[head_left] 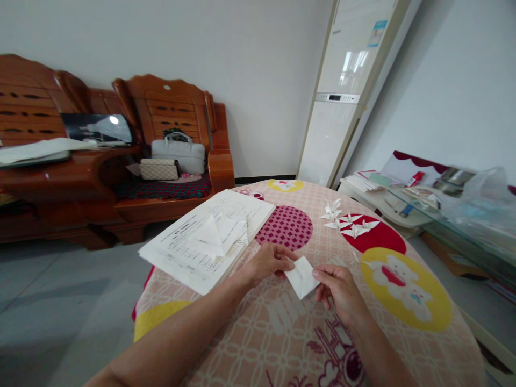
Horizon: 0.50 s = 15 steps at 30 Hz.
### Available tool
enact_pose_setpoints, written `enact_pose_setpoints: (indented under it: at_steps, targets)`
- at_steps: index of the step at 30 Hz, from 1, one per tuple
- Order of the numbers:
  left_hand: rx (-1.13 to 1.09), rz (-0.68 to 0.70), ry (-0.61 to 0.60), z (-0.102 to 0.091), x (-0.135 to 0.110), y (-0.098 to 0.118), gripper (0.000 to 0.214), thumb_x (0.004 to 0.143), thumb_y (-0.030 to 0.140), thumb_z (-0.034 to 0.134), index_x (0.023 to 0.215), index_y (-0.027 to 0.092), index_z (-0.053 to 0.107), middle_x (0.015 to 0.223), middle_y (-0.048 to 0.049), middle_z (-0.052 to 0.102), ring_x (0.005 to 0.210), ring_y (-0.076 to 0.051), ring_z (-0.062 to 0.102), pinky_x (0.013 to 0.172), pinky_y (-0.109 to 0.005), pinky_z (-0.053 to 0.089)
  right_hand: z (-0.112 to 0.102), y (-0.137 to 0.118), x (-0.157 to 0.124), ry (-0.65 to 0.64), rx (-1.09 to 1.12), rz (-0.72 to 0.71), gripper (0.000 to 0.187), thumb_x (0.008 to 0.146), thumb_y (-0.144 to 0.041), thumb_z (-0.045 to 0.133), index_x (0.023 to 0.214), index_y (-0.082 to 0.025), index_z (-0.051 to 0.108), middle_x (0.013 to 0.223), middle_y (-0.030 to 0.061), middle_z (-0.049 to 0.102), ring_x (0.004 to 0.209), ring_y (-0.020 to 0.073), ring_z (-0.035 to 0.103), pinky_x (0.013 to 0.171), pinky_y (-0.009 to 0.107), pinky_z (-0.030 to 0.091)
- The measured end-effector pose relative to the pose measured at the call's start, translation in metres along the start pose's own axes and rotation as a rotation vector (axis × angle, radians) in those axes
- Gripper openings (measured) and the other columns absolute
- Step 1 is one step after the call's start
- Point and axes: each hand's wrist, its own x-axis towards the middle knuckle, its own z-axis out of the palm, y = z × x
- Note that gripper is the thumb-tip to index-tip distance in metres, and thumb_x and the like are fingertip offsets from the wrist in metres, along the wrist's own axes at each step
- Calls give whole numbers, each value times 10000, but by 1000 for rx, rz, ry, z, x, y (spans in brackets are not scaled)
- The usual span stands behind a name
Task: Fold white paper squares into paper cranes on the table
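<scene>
Between my two hands is a small folded square of white paper (301,278), held just above the patterned tablecloth with one corner pointing towards me. My left hand (269,263) pinches its left corner between thumb and fingers. On the opposite corner, my right hand (336,287) has its thumb on top and its fingers curled underneath. Several folded white paper cranes (355,223) sit in a group beyond my right hand. To the left lies a stack of printed sheets (193,252), with loose folded paper pieces (217,236) on top.
A round table with a patterned cloth (250,344) is under my hands. At the right stands a glass-topped table (443,215) with papers and a plastic bag. Behind on the left are wooden chairs (169,113) holding bags (181,153). A tall white cabinet unit (326,129) stands at the back.
</scene>
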Motion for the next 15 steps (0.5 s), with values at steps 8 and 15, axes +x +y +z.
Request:
enact_pose_setpoints:
  at_steps: [8, 15]
  targets:
    - [80, 3, 10, 2, 5, -11, 308, 634, 229, 723, 910, 103, 671, 583, 22, 597, 476, -82, 537, 474, -189, 438, -3, 11, 5, 12, -126, 33, 301, 732, -442, 618, 682, -145, 620, 406, -12, 563, 302, 112, 484, 266, 168, 285]
    - [545, 99, 130, 11, 6, -15, 155, 661, 136, 619, 807, 118, 665, 565, 18, 607, 484, -101, 532, 467, -192, 347, -6, 16, 15, 129, -748, -261, 278, 758, -279, 546, 497, -185, 545, 435, -22, 535, 377, 104, 470, 396, 212, 287]
